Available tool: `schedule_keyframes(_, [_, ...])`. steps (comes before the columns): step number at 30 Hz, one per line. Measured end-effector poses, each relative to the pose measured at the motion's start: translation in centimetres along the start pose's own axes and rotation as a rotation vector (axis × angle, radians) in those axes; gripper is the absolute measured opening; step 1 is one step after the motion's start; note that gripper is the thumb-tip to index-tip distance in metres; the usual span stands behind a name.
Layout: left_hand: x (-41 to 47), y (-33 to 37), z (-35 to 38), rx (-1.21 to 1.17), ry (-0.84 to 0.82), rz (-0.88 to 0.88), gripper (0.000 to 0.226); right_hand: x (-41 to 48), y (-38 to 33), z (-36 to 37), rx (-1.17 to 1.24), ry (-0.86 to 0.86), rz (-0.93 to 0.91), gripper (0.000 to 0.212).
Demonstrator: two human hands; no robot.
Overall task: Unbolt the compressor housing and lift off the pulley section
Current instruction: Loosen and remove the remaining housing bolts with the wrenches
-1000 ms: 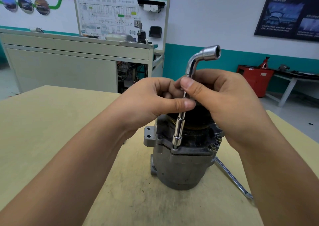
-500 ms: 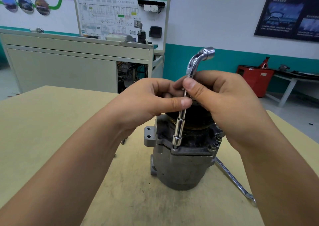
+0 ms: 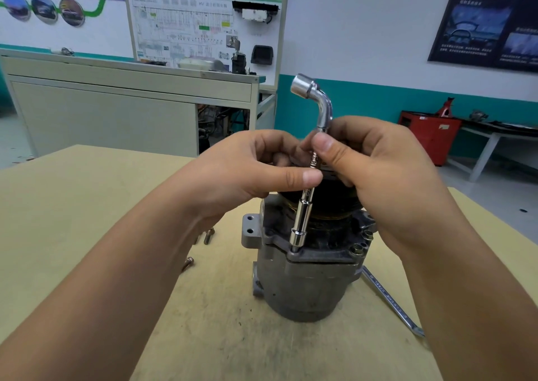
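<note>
Compressor stands upright on the table: dull grey cast body, dark pulley section on top. Left hand and right hand both pinch the shaft of a bent chrome socket wrench. Its lower socket sits on a front flange bolt.

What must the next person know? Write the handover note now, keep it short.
Left hand pinches the wrench shaft; right hand grips it just above.
Its socket sits on a front bolt of the compressor, upright on the table.
Done: a few loose bolts lie on the table, left of it.
Left: this bolt, two flange bolts that seem seated at right, then lift off the pulley section.
A spanner lies at right.
</note>
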State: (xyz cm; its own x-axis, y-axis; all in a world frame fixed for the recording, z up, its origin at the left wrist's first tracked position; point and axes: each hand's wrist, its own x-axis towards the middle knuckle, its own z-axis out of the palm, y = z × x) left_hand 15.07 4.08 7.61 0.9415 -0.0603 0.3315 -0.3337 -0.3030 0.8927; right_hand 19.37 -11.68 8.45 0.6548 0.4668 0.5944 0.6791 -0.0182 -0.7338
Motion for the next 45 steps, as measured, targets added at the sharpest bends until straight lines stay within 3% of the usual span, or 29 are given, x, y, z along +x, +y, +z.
schedule_keyframes(2, [-0.3,0.5,-0.5,0.100,0.020,-0.005,0.028,0.0,-0.1,-0.2,0.020,0.000,0.004,0.015])
schedule_keyframes(5, [-0.8,1.7,-1.2,0.444,0.019,-0.027,0.039,0.1,-0.1,-0.3,0.079,0.038,0.025,0.018])
schedule_keyframes(9, [-1.6,2.7,-1.0,0.819,-0.217,-0.220,0.032,0.1,0.1,-0.5,0.126,0.102,0.047,0.022])
schedule_keyframes(12, [-1.2,1.9,0.3,0.863,-0.274,-0.238,0.020,0.2,0.1,-0.6,0.149,0.116,0.050,0.023])
schedule_keyframes(15, [-0.8,1.4,1.2,0.860,-0.220,-0.194,0.010,0.2,0.1,-0.6,0.167,0.119,0.045,0.023])
schedule_keyframes(18, [-0.6,1.0,1.5,0.846,-0.212,-0.171,0.020,0.2,0.1,-0.7,0.165,0.116,0.047,0.023])
schedule_keyframes(28, [-1.4,2.5,-1.4,0.797,-0.080,-0.154,0.006,0.2,0.0,-0.8,0.190,0.101,0.060,0.021])
schedule_keyframes(34, [-1.2,-1.0,-6.6,0.935,-0.033,-0.476,0.012,0.2,0.1,-0.6,0.150,0.095,0.070,0.021])
schedule_keyframes(37, [-0.1,-4.1,-6.7,1.024,-0.147,-0.645,0.012,0.1,0.1,-0.6,0.143,0.088,0.073,0.021])
schedule_keyframes(45, [1.2,-9.5,-5.5,1.146,-0.332,-0.873,0.023,0.2,0.2,-0.6,0.123,0.080,0.071,0.018])
